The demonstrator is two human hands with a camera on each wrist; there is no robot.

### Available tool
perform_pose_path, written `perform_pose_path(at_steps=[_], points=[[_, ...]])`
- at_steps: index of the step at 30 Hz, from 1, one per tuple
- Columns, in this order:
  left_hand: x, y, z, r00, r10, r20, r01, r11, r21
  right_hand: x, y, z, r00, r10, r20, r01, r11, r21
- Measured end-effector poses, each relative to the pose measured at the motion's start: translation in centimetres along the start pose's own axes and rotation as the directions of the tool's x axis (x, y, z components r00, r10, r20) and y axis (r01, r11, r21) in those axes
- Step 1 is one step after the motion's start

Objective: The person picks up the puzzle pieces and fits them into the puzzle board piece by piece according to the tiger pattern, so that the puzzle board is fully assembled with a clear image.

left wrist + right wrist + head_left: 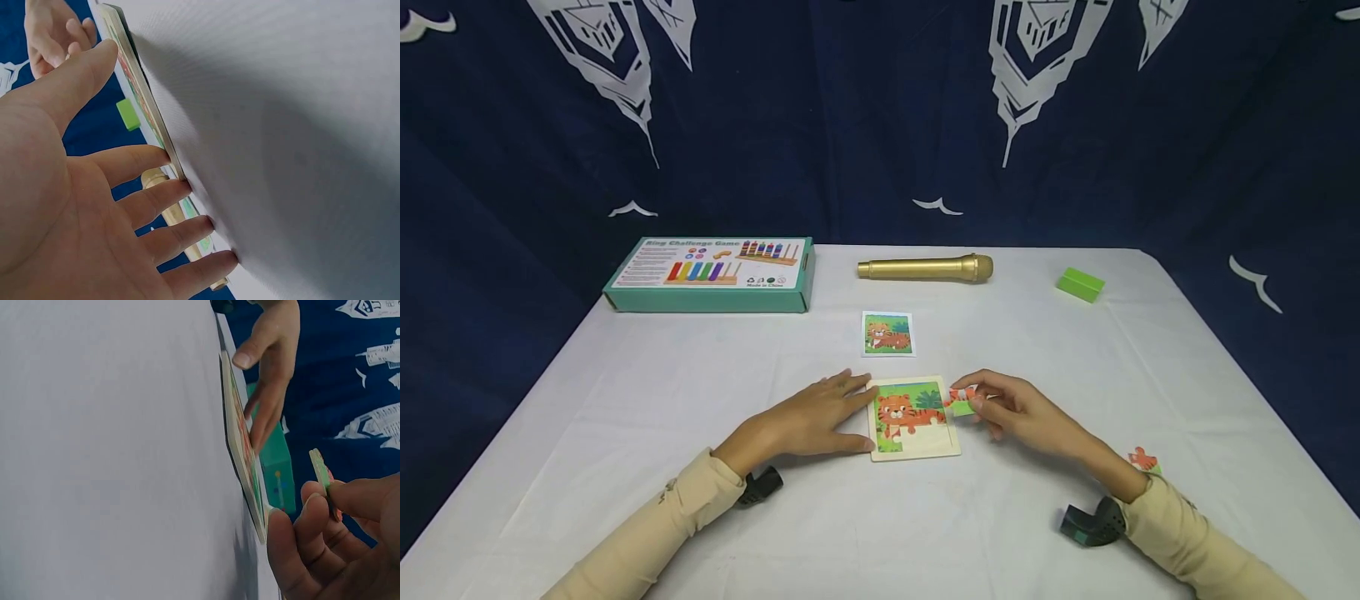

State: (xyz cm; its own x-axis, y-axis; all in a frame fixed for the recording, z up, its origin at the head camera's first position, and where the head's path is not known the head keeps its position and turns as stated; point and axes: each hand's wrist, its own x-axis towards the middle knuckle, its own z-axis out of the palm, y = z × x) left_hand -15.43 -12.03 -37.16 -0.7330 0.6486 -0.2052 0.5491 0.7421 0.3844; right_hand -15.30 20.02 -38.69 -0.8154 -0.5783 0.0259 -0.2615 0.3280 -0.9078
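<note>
A wooden puzzle board (917, 446) with a tiger picture lies on the table, its lower right part bare of pieces. My left hand (823, 417) rests at the board's left edge, fingers spread and fairly straight, thumb and forefinger touching the frame. Just off the board's right side, my right hand (1018, 408) pinches a puzzle piece (961, 402) with red stripes and green between thumb and fingers. In the right wrist view the piece (320, 470) is seen edge-on, held above the table. Another puzzle piece (1142, 458), red and green, lies by my right forearm, partly hidden by the sleeve.
Behind the board lies a small tiger picture card (888, 334). Farther back are a gold microphone (925, 268), a green block (1080, 284) at the right and a teal Ring Challenge Game box (707, 300) at the left. A dark blue patterned curtain (880, 125) hangs behind the table.
</note>
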Motion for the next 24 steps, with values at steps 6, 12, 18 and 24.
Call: perform_pose_path(at_steps=[6, 12, 18, 24], points=[[0.0, 0.1, 0.0, 1.0, -0.003, 0.003, 0.003, 1.0, 0.007, 0.9, 0.0, 1.6, 0.999, -0.022, 0.025, 0.02, 0.998, 0.065], [0.0, 0.0, 0.0, 1.0, 0.001, 0.002, -0.001, 1.0, 0.005, 1.5, -0.1, 2.9, 0.999, -0.02, 0.029, 0.019, 0.999, 0.044], [0.1, 0.0, 0.0, 1.0, 0.001, -0.001, -0.001, 1.0, 0.012, 2.0, -0.5, 3.8, 0.998, 0.003, 0.067, -0.008, 0.998, 0.065], [0.1, 0.0, 0.0, 1.0, -0.002, -0.001, 0.002, 1.0, 0.016, 2.4, -0.8, 4.6, 0.995, 0.025, 0.094, -0.03, 0.999, 0.044]])
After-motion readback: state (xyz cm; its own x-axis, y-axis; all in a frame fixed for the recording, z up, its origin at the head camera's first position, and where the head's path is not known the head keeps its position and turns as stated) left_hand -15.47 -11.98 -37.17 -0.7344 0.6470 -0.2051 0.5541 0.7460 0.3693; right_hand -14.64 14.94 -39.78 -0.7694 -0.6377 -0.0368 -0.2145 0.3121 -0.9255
